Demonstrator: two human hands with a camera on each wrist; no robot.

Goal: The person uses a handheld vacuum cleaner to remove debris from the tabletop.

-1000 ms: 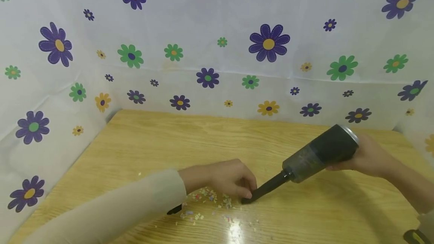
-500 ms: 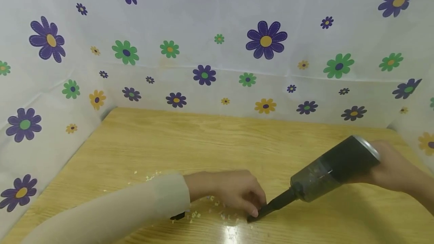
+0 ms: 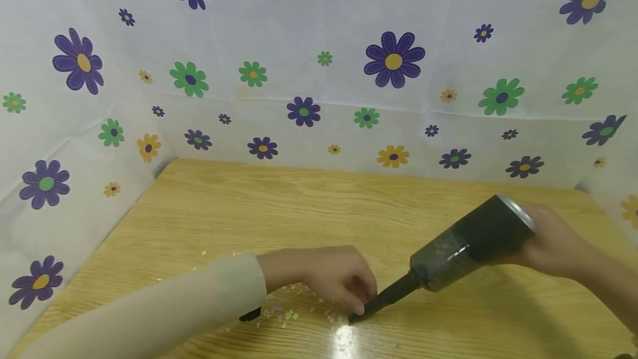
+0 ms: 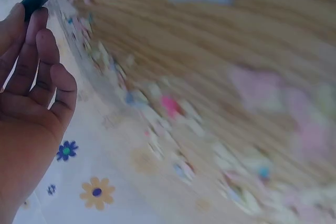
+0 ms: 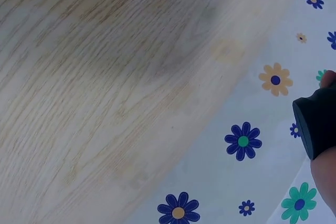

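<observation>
A black handheld vacuum cleaner [image 3: 473,242] with a see-through dust cup slants down to the left across the table. My right hand [image 3: 553,240] grips its rear end. In the right wrist view only the dark end of the vacuum [image 5: 317,116] and bits of that hand show. Near the tip of the narrow nozzle [image 3: 394,291], my left hand [image 3: 339,278] pinches it between thumb and fingers. The left wrist view shows the same pinch on the nozzle tip [image 4: 37,1]. Small coloured paper scraps [image 3: 286,314] lie scattered under and beside the left hand and sleeve.
The wood-grain table [image 3: 299,204] is bounded by a white flowered cloth [image 3: 279,26] at the back and sides. A few scraps [image 3: 204,252] lie behind the left sleeve. A bright light reflection [image 3: 344,342] sits on the front of the tabletop.
Both hands have brought the vacuum's nozzle toward the table's front edge, then slightly left. Fewer paper scraps show around the nozzle tip. The head view has shifted a little.
</observation>
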